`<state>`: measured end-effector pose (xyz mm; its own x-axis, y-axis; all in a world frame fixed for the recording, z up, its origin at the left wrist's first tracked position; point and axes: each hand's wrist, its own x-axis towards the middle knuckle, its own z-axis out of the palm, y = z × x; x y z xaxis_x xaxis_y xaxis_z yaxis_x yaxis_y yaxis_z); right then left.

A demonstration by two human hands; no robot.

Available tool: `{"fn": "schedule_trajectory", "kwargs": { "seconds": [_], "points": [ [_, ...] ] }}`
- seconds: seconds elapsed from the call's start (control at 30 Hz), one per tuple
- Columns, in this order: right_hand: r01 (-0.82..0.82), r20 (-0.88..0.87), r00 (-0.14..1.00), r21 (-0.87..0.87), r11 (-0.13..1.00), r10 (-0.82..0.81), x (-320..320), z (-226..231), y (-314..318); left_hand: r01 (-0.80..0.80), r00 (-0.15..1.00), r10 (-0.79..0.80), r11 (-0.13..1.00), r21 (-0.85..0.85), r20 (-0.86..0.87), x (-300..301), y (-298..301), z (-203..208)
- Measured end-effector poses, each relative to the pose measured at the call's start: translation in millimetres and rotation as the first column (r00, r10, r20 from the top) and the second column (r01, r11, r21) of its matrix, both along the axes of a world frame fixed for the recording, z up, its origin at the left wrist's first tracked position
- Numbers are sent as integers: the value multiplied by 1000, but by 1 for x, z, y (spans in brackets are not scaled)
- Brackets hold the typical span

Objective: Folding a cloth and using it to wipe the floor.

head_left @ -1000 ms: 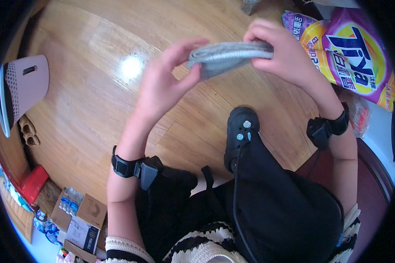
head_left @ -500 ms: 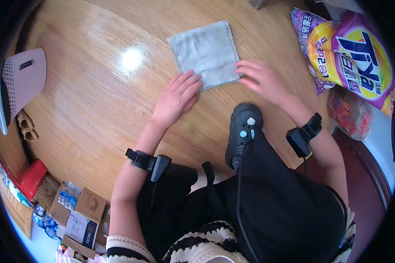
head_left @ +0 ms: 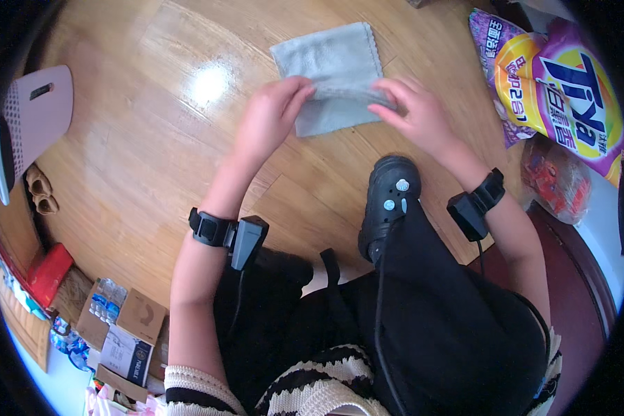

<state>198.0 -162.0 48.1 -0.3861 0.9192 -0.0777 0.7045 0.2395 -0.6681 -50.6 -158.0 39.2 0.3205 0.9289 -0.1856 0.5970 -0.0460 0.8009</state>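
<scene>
A light grey cloth with a scalloped right edge lies on the wooden floor, folded in layers. Its near part is raised in a ridge between my hands, and a lower layer shows flat beneath. At the left end of the ridge, my left hand is closed, pinching the cloth between thumb and fingers. My right hand has its thumb and fingers around the ridge's right end, pinching it too. Both wrists wear black straps with small black boxes.
My black clog rests on the floor just nearer than the cloth. To the right stand a purple and yellow detergent bag and a clear bag with red contents. Cardboard boxes and a pink panel are at left.
Both hands have closed on the cloth's near edge and lifted its upper layer away from me. The lower layer has come into sight.
</scene>
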Motion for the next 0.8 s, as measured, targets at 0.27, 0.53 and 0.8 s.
{"fn": "schedule_trajectory", "kwargs": {
  "seconds": [0.27,0.53,0.8],
  "points": [
    [-376,213,922,299,877,323,-7,-26,4,331,942,-296,892,308,-156,-10,-14,-6],
    [-398,196,912,200,895,361,-13,-28,-8,411,840,-282,888,205,-463,16,-43,-3],
    [-387,327,882,97,917,338,-28,-27,-11,435,757,-250,882,180,-603,29,-32,-13]
  ]
}}
